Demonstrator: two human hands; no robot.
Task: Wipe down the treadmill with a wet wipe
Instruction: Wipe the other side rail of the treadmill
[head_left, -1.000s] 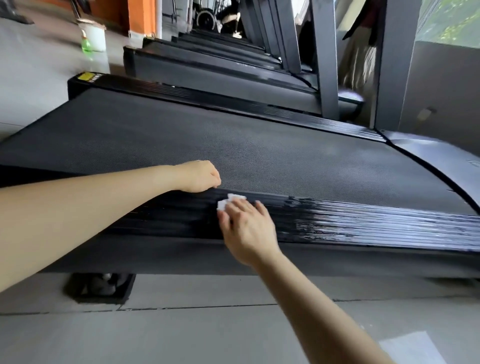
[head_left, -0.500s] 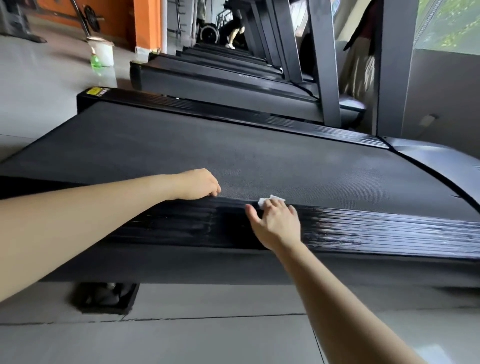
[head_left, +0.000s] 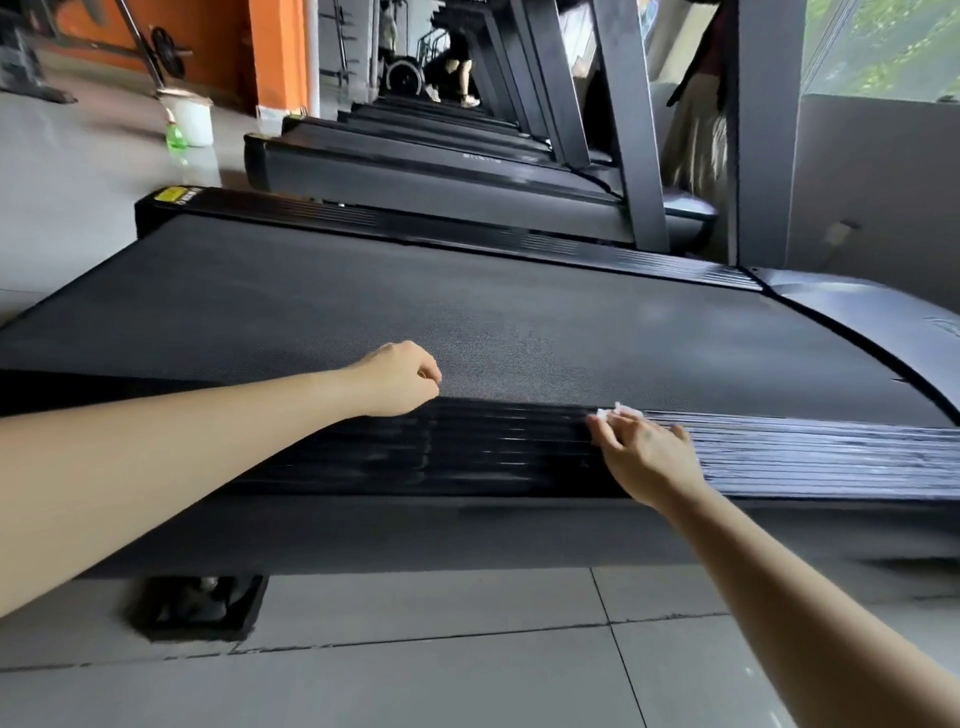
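A black treadmill fills the middle of the view, its belt running left to right and its ribbed near side rail glossy. My right hand presses a small white wet wipe flat against the top of that rail; only the wipe's far edge shows past my fingers. My left hand rests at the belt's near edge with its fingers curled and nothing in it.
More treadmills stand in a row behind, with grey uprights at the right. A white bucket and a green bottle sit on the floor at the far left. Grey floor tiles lie below my arms.
My right hand has slid the wipe to the right along the side rail. My left hand has stayed at the belt's edge.
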